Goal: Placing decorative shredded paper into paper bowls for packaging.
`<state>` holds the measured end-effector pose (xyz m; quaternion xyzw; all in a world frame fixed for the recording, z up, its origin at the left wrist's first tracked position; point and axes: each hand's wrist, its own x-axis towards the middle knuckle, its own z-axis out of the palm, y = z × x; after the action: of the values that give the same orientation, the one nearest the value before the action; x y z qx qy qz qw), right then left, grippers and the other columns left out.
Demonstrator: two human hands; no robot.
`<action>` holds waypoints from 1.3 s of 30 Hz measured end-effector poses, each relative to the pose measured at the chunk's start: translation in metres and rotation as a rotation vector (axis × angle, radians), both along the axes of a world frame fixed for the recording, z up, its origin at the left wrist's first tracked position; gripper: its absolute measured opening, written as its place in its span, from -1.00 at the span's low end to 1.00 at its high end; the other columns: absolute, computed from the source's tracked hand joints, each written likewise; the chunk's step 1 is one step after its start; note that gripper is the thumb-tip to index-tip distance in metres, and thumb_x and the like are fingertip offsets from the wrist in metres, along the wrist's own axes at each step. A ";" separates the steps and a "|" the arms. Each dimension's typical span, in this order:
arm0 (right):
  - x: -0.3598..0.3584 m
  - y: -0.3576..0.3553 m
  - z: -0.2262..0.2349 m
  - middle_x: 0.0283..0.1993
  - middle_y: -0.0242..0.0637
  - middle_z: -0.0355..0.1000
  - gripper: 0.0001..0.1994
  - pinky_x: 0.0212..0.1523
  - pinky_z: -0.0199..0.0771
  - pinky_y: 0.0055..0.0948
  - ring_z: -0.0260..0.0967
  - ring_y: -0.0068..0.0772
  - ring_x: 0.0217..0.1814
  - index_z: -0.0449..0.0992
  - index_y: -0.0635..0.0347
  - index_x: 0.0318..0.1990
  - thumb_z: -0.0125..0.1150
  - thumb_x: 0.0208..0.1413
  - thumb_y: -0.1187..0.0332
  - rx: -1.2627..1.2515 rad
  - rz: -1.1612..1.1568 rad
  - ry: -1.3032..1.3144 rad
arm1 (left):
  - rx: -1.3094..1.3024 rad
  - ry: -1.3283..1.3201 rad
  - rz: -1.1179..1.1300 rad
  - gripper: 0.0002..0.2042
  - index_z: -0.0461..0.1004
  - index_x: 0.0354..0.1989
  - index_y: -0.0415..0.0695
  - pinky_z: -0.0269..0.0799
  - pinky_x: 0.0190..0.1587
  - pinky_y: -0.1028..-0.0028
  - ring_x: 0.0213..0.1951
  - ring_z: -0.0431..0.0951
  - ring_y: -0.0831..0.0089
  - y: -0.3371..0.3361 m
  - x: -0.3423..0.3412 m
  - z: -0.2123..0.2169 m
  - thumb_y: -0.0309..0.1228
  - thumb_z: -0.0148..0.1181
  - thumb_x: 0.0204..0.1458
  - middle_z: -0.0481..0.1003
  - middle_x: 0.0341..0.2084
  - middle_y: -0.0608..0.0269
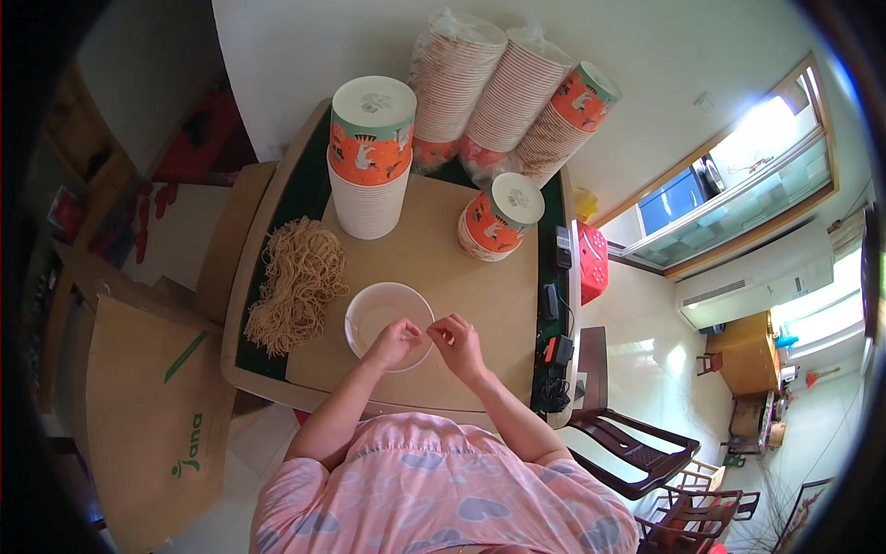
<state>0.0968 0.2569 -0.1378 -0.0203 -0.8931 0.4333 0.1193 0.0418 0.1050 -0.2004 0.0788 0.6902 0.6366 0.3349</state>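
Both hands meet over the near right rim of an open white paper tub (380, 307) standing on the table. My left hand (395, 345) is closed in a pinch at the rim. Close beside it, my right hand (456, 343) also pinches, thumb against fingertips. Whatever lies between the fingers is too small to make out. To the left of the tub lies a tangled heap of beige cords (300, 282).
Behind the tub rises a tall stack of orange-and-white paper tubs (371, 157); a shorter stack (498, 217) stands right. Plastic-wrapped stacks (461, 88) lean on the wall. Chargers and cables (556, 351) lie along the right edge. A cardboard box (152, 415) stands left, a dark chair (637, 448) right.
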 end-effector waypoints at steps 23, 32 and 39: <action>-0.006 0.002 -0.003 -0.45 -0.27 0.38 -0.89 -0.53 0.32 -0.50 0.32 -0.43 -0.54 0.49 0.20 -0.36 0.23 -0.10 0.46 -0.053 0.051 -0.032 | -0.176 0.374 -0.016 -0.86 0.49 -0.45 -0.21 0.38 -0.44 0.53 -0.53 0.49 0.51 0.008 -0.001 0.020 -0.38 0.21 -0.08 0.50 -0.60 0.20; 0.011 -0.013 0.000 -0.43 -0.35 0.36 -0.87 -0.27 0.23 -0.34 0.34 -0.31 -0.38 0.45 0.09 -0.45 0.26 -0.12 0.31 0.311 -0.001 0.004 | 0.050 0.173 0.074 -0.88 0.46 -0.48 -0.25 0.25 -0.58 0.64 -0.62 0.35 0.68 0.008 -0.005 -0.007 -0.45 0.12 0.01 0.42 -0.68 0.38; 0.007 -0.014 -0.006 -0.45 -0.35 0.36 -0.88 -0.29 0.18 -0.32 0.33 -0.28 -0.32 0.43 0.08 -0.50 0.24 -0.13 0.30 0.314 -0.042 -0.032 | 0.119 -0.167 0.081 -0.91 0.46 -0.46 -0.16 -0.01 -0.73 0.67 -0.76 0.18 0.75 0.003 -0.006 0.020 -0.43 0.11 0.02 0.29 -0.77 0.48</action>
<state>0.1041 0.2433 -0.1433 -0.0270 -0.9510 0.2853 0.1157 0.0355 0.1080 -0.1802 0.0173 0.6235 0.6938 0.3599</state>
